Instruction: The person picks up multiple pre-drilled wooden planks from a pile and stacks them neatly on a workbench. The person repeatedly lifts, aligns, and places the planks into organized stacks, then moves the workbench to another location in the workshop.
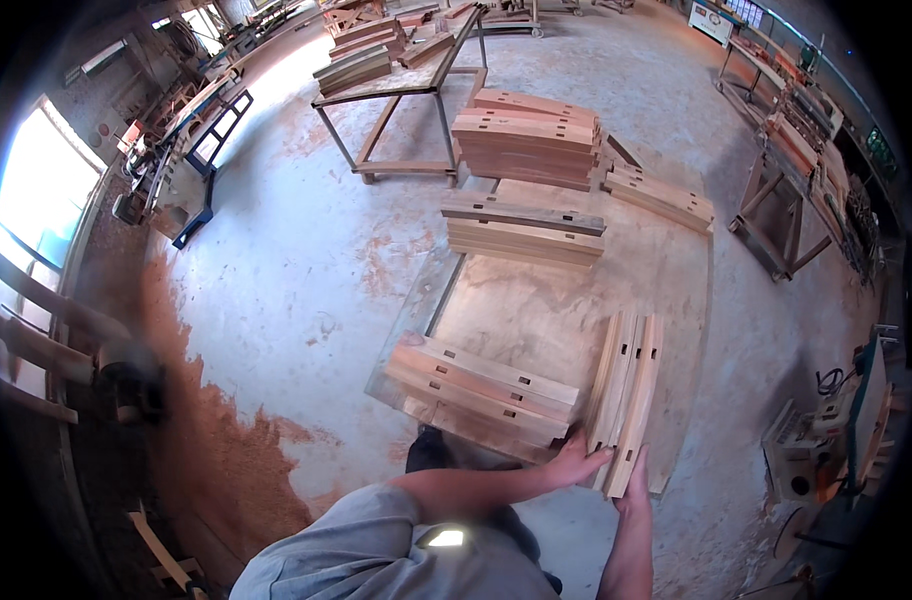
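Two rows of long wooden pieces with rectangular mortise slots lie near me on a plywood sheet. My right hand [633,487] grips the near end of the outermost slotted wooden piece [640,400] in the right-hand row, its thumb along the side and its other fingers hidden. From the left, my left hand [576,461] reaches to the same end with thumb and fingers spread, the thumb touching the wood. Left of that row, a crosswise stack of slotted pieces [486,385] lies close to my left hand.
Farther along the plywood sheet [536,300] stand a middle stack [524,235], a taller reddish stack [526,150] and a few pieces [661,200] at the right. A metal-framed table [396,95] bears more timber. Sawdust [226,470] covers floor at left; machines line both sides.
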Demonstrator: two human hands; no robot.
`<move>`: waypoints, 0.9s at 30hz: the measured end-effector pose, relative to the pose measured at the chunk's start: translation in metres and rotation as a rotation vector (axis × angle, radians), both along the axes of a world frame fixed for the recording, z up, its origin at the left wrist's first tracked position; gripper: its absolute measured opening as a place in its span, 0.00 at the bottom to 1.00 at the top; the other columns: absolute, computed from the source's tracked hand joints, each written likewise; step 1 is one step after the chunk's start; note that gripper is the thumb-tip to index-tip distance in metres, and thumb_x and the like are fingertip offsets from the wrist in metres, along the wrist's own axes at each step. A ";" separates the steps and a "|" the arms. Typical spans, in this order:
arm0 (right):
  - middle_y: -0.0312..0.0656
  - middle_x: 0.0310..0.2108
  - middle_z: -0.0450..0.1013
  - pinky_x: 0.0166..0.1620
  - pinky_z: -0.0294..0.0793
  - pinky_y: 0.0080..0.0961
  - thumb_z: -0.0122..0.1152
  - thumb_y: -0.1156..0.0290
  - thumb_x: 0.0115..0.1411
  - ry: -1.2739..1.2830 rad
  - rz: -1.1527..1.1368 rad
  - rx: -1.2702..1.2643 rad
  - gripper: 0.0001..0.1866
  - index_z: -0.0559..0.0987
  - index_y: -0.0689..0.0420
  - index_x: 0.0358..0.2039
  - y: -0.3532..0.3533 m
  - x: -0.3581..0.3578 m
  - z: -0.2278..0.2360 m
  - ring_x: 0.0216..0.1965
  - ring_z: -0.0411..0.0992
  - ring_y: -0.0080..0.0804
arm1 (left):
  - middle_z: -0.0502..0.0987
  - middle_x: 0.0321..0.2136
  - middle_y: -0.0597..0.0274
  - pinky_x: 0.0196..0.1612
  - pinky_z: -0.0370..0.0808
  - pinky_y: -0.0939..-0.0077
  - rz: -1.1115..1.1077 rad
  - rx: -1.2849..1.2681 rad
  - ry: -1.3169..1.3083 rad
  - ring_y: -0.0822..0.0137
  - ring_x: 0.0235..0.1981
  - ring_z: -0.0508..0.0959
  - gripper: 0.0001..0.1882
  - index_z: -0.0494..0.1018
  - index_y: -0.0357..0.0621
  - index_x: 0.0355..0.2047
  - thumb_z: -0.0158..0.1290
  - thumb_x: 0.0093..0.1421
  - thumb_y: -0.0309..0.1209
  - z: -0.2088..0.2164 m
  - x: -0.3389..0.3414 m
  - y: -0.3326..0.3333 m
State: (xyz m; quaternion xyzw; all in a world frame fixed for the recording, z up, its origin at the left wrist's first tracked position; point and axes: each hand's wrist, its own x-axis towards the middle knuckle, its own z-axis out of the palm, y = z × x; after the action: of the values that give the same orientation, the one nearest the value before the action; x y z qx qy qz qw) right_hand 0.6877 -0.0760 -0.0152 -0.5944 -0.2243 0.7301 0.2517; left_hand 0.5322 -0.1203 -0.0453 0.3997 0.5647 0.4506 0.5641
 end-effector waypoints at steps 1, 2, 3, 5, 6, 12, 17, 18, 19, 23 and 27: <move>0.43 0.46 0.69 0.51 0.66 0.34 0.30 0.38 0.64 0.005 -0.002 -0.006 0.37 0.67 0.59 0.55 -0.001 -0.001 0.001 0.49 0.67 0.35 | 0.62 0.54 0.35 0.61 0.58 0.61 0.002 0.002 -0.005 0.47 0.59 0.62 0.39 0.51 0.30 0.59 0.51 0.58 0.48 0.000 0.000 0.000; 0.43 0.47 0.69 0.52 0.67 0.34 0.30 0.38 0.64 0.014 0.002 -0.007 0.37 0.67 0.59 0.55 -0.001 -0.001 0.000 0.49 0.68 0.35 | 0.62 0.54 0.35 0.61 0.58 0.60 0.006 0.004 -0.010 0.47 0.59 0.61 0.38 0.51 0.31 0.59 0.50 0.59 0.46 0.000 0.000 -0.001; 0.44 0.47 0.69 0.52 0.67 0.35 0.30 0.38 0.64 0.019 0.011 -0.007 0.37 0.67 0.59 0.55 0.001 0.000 -0.001 0.49 0.68 0.35 | 0.62 0.54 0.35 0.61 0.58 0.60 0.001 -0.012 0.011 0.47 0.60 0.61 0.38 0.52 0.32 0.59 0.50 0.59 0.46 0.001 0.000 0.000; 0.44 0.47 0.69 0.52 0.67 0.35 0.30 0.38 0.64 0.034 0.017 -0.004 0.37 0.67 0.59 0.55 0.002 0.001 -0.003 0.49 0.68 0.35 | 0.62 0.55 0.35 0.61 0.58 0.60 -0.007 -0.043 0.053 0.47 0.60 0.61 0.37 0.52 0.32 0.59 0.50 0.59 0.45 0.001 -0.001 0.001; 0.44 0.48 0.69 0.52 0.68 0.35 0.30 0.38 0.64 0.044 0.016 -0.002 0.37 0.66 0.59 0.55 0.003 0.001 -0.005 0.49 0.68 0.36 | 0.62 0.54 0.35 0.61 0.58 0.60 0.005 -0.044 0.047 0.47 0.60 0.61 0.37 0.52 0.33 0.59 0.50 0.59 0.45 -0.002 0.001 0.000; 0.45 0.49 0.68 0.52 0.68 0.35 0.30 0.39 0.65 0.032 0.015 0.022 0.37 0.64 0.59 0.58 -0.003 -0.004 0.001 0.50 0.68 0.36 | 0.62 0.55 0.35 0.61 0.58 0.60 0.011 -0.024 0.031 0.46 0.60 0.61 0.39 0.52 0.32 0.59 0.51 0.58 0.47 -0.020 0.007 -0.003; 0.45 0.50 0.68 0.52 0.69 0.35 0.29 0.39 0.65 0.043 0.008 0.016 0.37 0.62 0.58 0.59 -0.024 0.002 0.002 0.51 0.68 0.37 | 0.59 0.55 0.34 0.61 0.57 0.59 -0.006 -0.042 0.060 0.43 0.60 0.59 0.43 0.49 0.29 0.59 0.52 0.56 0.50 -0.026 0.014 -0.024; 0.45 0.50 0.67 0.52 0.68 0.35 0.29 0.39 0.65 0.044 0.006 0.002 0.37 0.62 0.58 0.59 -0.030 0.002 0.006 0.51 0.68 0.37 | 0.60 0.55 0.33 0.61 0.57 0.58 -0.003 -0.063 0.066 0.43 0.60 0.60 0.41 0.50 0.29 0.58 0.51 0.57 0.50 -0.014 0.012 -0.028; 0.45 0.50 0.67 0.53 0.68 0.35 0.28 0.39 0.65 0.047 0.006 -0.012 0.36 0.62 0.57 0.59 -0.037 0.000 0.013 0.51 0.68 0.37 | 0.60 0.54 0.33 0.61 0.58 0.58 0.003 -0.086 0.074 0.43 0.59 0.60 0.40 0.51 0.30 0.57 0.50 0.57 0.50 0.009 0.006 -0.036; 0.46 0.51 0.66 0.53 0.68 0.35 0.26 0.40 0.66 0.082 -0.025 0.046 0.36 0.60 0.57 0.60 -0.066 -0.003 0.021 0.52 0.68 0.39 | 0.59 0.54 0.31 0.61 0.57 0.56 -0.137 -0.161 0.120 0.41 0.59 0.59 0.41 0.50 0.30 0.58 0.48 0.58 0.51 0.020 -0.003 -0.058; 0.47 0.50 0.67 0.51 0.70 0.37 0.29 0.39 0.65 0.049 -0.049 -0.006 0.36 0.61 0.57 0.59 -0.067 0.004 0.024 0.51 0.68 0.39 | 0.60 0.55 0.34 0.60 0.59 0.57 -0.105 -0.144 0.144 0.39 0.58 0.60 0.42 0.50 0.30 0.59 0.51 0.57 0.50 0.001 0.010 -0.058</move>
State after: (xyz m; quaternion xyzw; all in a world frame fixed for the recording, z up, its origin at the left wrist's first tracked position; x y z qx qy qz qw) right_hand 0.6921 -0.1430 0.0086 -0.5824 -0.2014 0.7387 0.2730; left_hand 0.5419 -0.1781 -0.0444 0.4186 0.6130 0.3486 0.5723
